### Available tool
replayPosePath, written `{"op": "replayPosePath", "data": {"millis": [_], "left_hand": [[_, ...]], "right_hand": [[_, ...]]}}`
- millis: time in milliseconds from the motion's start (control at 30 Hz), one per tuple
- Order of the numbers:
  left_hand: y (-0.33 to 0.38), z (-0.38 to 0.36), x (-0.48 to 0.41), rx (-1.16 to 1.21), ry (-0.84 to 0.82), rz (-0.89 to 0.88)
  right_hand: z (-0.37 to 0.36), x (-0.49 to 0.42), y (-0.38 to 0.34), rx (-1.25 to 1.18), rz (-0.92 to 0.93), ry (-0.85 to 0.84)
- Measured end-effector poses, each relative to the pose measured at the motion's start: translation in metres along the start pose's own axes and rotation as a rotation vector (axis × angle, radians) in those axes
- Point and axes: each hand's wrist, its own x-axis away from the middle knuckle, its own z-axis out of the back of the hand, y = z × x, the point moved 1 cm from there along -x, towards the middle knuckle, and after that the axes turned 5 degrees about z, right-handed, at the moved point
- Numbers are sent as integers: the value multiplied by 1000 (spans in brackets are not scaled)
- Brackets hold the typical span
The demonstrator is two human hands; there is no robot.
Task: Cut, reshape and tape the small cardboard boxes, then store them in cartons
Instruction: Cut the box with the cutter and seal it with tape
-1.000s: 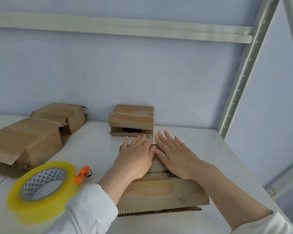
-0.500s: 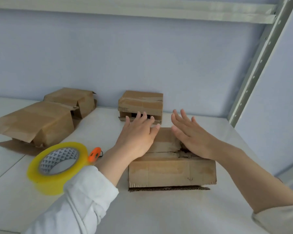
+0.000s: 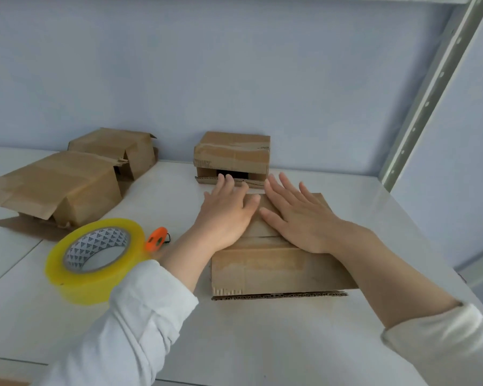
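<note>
A small brown cardboard box [image 3: 276, 270] lies on the white shelf in front of me. My left hand [image 3: 226, 214] and my right hand [image 3: 299, 218] both lie flat on its top flaps, fingers straight and pointing away from me, pressing them down side by side. A roll of yellow tape [image 3: 91, 259] hangs around my left forearm, at the sleeve cuff. A small orange cutter [image 3: 156, 239] lies just behind the roll, left of the box.
Another small box [image 3: 233, 157] stands against the back wall just beyond my fingertips. Two more boxes with loose flaps, one larger [image 3: 64, 188] and one behind it [image 3: 117, 146], sit at the left. A metal shelf upright [image 3: 427, 98] rises at the right.
My hands were apart and lifted half a second ago; now both press flat on the box top again. The view has tilted downward a little.
</note>
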Motion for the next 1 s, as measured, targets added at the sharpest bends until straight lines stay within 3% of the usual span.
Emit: {"op": "replayPosePath", "data": {"millis": [167,267,400,467,533,667,733,833,1000], "left_hand": [[0,3,5,206,79,-25],[-6,9,9,194,146,-13],[-7,0,22,592,1,85],[-6,-3,23,666,21,88],[-7,0,22,681,35,95],[-10,5,20,500,112,68],[-4,4,21,400,95,20],[-1,-3,20,133,-6,43],[9,9,7,-276,25,35]], "right_hand": [[0,2,1,-91,3,37],[15,13,13,-195,-17,119],[3,22,24,-113,-79,41],[-4,18,23,-89,-80,27],[1,20,20,-250,-72,77],[12,38,24,-895,-184,332],[5,42,26,-1048,-244,342],[-4,41,22,-930,-210,258],[10,27,24,-311,-96,186]]}}
